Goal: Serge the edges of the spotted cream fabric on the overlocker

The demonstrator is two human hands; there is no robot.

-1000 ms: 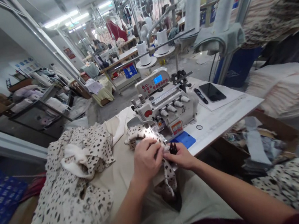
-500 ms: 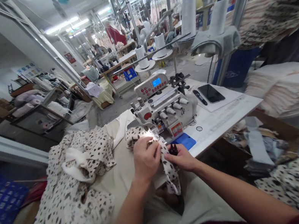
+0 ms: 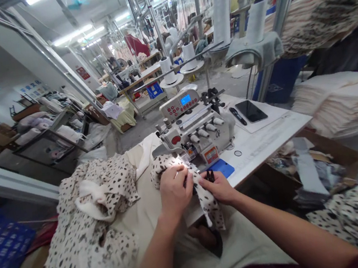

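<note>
A strip of cream fabric with dark spots point(image 3: 211, 204) lies at the lit needle area of the overlock sewing machine point(image 3: 179, 136), its loose end hanging over the table's front edge. My left hand point(image 3: 175, 190) presses and pinches the fabric just in front of the presser foot, fingers bent together. Close by on the right, my right hand point(image 3: 219, 188) grips the strip's edge between thumb and fingers. A small black pronged tool point(image 3: 210, 175), perhaps thread snips, pokes up from the right hand's fingers. More of the spotted fabric is bunched left of the needle.
A heap of spotted fabric point(image 3: 89, 233) covers the table's left side. A phone point(image 3: 251, 111) and a black marker point(image 3: 238, 116) lie right of the machine. Thread cones point(image 3: 189, 56) stand behind. A blue basket point(image 3: 2, 253) is at left, a scrap box point(image 3: 337, 147) at right.
The strip's hanging end has swung to the right and spread wider. My right hand has shifted slightly along the strip; my left hand stays by the needle. The view has moved a little.
</note>
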